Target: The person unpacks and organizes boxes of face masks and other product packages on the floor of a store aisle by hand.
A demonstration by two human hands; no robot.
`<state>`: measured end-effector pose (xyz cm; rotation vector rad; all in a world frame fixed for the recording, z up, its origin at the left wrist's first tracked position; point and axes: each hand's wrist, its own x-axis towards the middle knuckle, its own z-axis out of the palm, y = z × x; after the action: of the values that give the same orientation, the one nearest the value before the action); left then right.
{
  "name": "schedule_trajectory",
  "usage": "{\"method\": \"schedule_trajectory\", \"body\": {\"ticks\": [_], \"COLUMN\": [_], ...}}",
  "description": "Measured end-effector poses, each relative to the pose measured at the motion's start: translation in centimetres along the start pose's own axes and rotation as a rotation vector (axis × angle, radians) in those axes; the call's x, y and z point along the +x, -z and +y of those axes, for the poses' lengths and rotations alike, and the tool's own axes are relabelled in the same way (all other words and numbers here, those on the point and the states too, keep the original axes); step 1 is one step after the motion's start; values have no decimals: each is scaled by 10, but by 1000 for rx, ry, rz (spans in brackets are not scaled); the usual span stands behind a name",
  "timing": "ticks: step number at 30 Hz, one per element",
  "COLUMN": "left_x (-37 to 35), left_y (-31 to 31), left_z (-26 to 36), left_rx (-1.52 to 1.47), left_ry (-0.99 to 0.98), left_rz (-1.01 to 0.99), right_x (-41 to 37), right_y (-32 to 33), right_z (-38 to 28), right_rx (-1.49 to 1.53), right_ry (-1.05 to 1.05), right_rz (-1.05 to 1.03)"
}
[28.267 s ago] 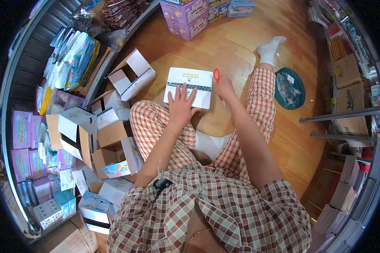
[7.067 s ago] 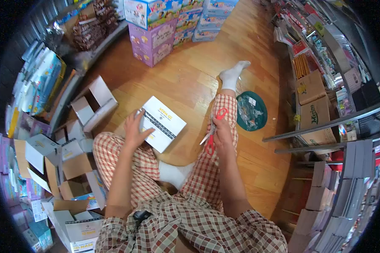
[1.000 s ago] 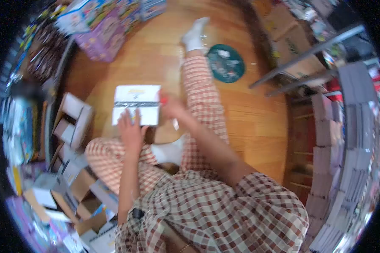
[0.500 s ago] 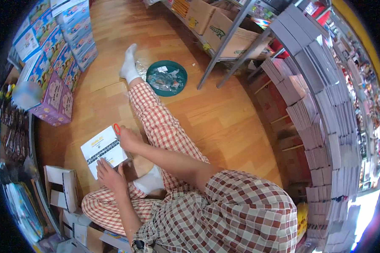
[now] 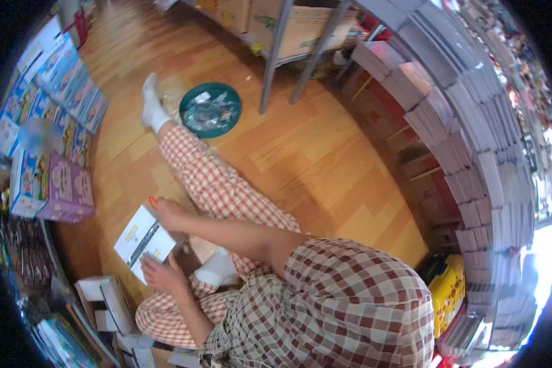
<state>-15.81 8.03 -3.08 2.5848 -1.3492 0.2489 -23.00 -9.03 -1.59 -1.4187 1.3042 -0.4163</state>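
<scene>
A white box (image 5: 142,234) lies on the wooden floor (image 5: 325,172) in front of the folded leg (image 5: 175,322), turned at a slant, its top closed, with yellow print and a dark patterned band across it. The left hand (image 5: 164,276) rests on its near edge, thumb apart from the fingers; at its far right corner the right hand (image 5: 173,214) has its fingers closed around something with a red loop (image 5: 153,202). Going left to right, stacked printed cartons (image 5: 55,178) stand beyond the box, with bare floor between, while opened cartons (image 5: 107,297) sit near the folded leg. The outstretched leg (image 5: 221,178) bounds the room on the right; past it are a green basin (image 5: 210,110), a wide stretch of floor, then shelf posts (image 5: 276,58) and tall paper stacks (image 5: 472,165). The opened cartons are cut off at the lower border, the print on the box is too small to read, the right hand hides most of what it holds, and the basin's contents are hard to make out.
</scene>
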Motion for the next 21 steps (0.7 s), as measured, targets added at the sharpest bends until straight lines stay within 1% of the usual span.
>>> {"method": "schedule_trajectory", "body": {"ticks": [1, 2, 3, 4, 5, 6, 7, 8, 10, 11, 12, 13, 15, 21], "left_x": [1, 5, 4, 4, 5, 5, 2, 3, 4, 6, 6, 7, 6, 7], "left_y": [-1, -11, -16, -17, -15, -8, -11, -6, 2, 3, 5, 5, 5, 5], "left_z": [-1, -10, -9, -8, -8, -5, -6, -4, -3, -3, -3, 4, 3, 4], "left_rx": [26, -55, -93, -97, -72, -141, -167, -181, -162, -137, -115, -117, -146, -182], "left_ry": [16, -23, -13, -8, 44, 88, 65, 72, 50, 29, 63, 47, 41, 29], "left_rz": [10, 13, 98, 110, 21, -13, -4, -13, -28, -27, -26, -32, -32, 3], "right_x": [9, 2, -7, -2, -17, -14, -11, -6, 21, 11, 1, 5, 7, 10], "right_y": [-16, -14, -6, -15, 5, 2, 5, 5, 3, 9, 16, 18, 16, 15], "right_z": [2, -2, -4, 6, -11, -7, -11, -5, 11, -2, -20, -12, -9, -11], "right_rx": [296, 246, 201, 158, -248, -265, -301, -371, -383, -297, -213, -193, -165, -166], "right_ry": [-107, -43, 26, 85, 178, 263, 164, 248, 119, 75, 23, 19, 81, 78], "right_rz": [12, -1, -37, 37, -56, -2, -56, -31, -114, -132, -139, -170, -130, -149]}}
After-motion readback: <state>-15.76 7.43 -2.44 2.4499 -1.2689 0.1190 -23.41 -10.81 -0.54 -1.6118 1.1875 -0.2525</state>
